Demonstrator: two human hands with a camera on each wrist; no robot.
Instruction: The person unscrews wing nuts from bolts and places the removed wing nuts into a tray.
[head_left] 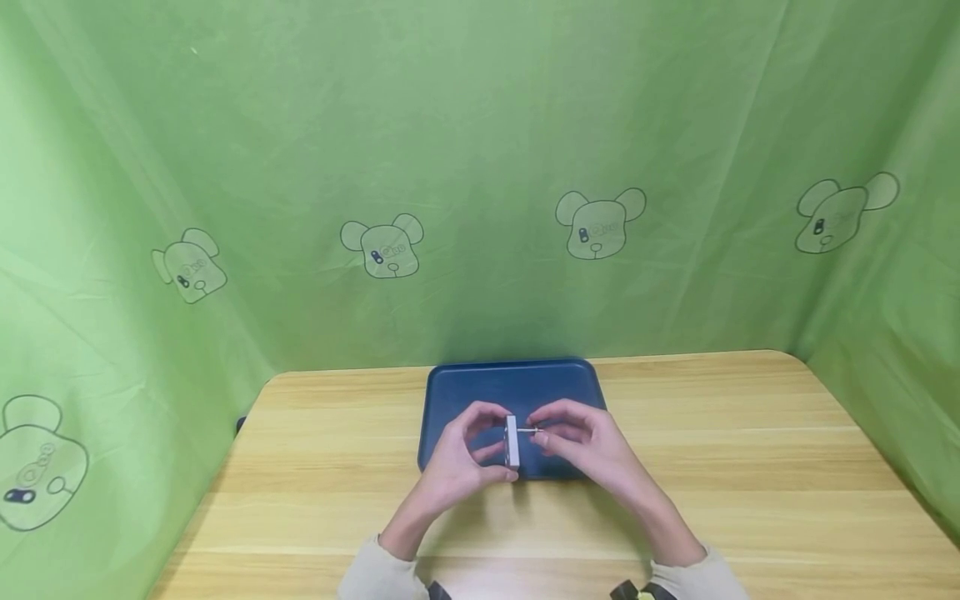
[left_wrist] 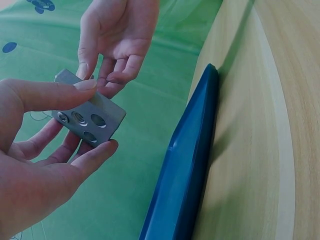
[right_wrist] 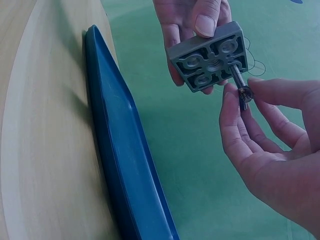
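Observation:
My left hand (head_left: 459, 462) grips a grey rectangular block (head_left: 512, 443) by its edges, tilted and raised above the tray. In the left wrist view, the block's flat face (left_wrist: 95, 115) has several round holes, and a bolt head (left_wrist: 63, 117) sits in one near the corner. The ribbed other side (right_wrist: 212, 62) shows in the right wrist view. From a corner there, a threaded bolt (right_wrist: 237, 75) sticks out toward my right hand (head_left: 592, 442). Thumb and fingertips of that hand pinch a small metal nut (right_wrist: 245, 93) near the bolt's free end.
A blue tray (head_left: 510, 379) with a raised rim lies on the wooden table (head_left: 712, 433), behind and under the hands. Green cloth (head_left: 480, 125) printed with bear heads hangs behind the table and at both sides.

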